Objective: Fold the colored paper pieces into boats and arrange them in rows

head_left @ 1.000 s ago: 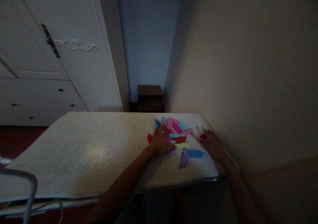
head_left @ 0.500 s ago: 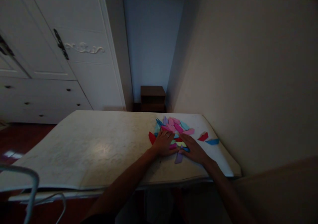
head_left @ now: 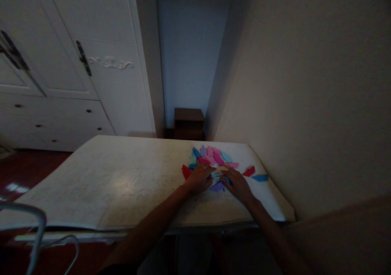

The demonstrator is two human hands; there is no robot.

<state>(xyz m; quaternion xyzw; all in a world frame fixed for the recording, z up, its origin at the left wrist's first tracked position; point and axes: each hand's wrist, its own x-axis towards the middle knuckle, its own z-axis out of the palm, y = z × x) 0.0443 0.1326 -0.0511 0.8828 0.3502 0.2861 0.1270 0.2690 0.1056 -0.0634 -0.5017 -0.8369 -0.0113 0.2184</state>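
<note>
A plain beige wall fills the right side; at left stands a white wardrobe with dark handles and raised scrollwork. A pale table spans the foreground, with a low brown cabinet beyond it. Towards the table's right end lies a loose cluster of paper pieces, flat and pointed, in pink, red, blue, aqua and purple. The left hand and right hand face each other at its near edge, fingers bent inward around several pieces; I cannot tell whether either grips them. Right of the right hand lie a red piece and a blue piece. A ring circles a left finger.
</note>
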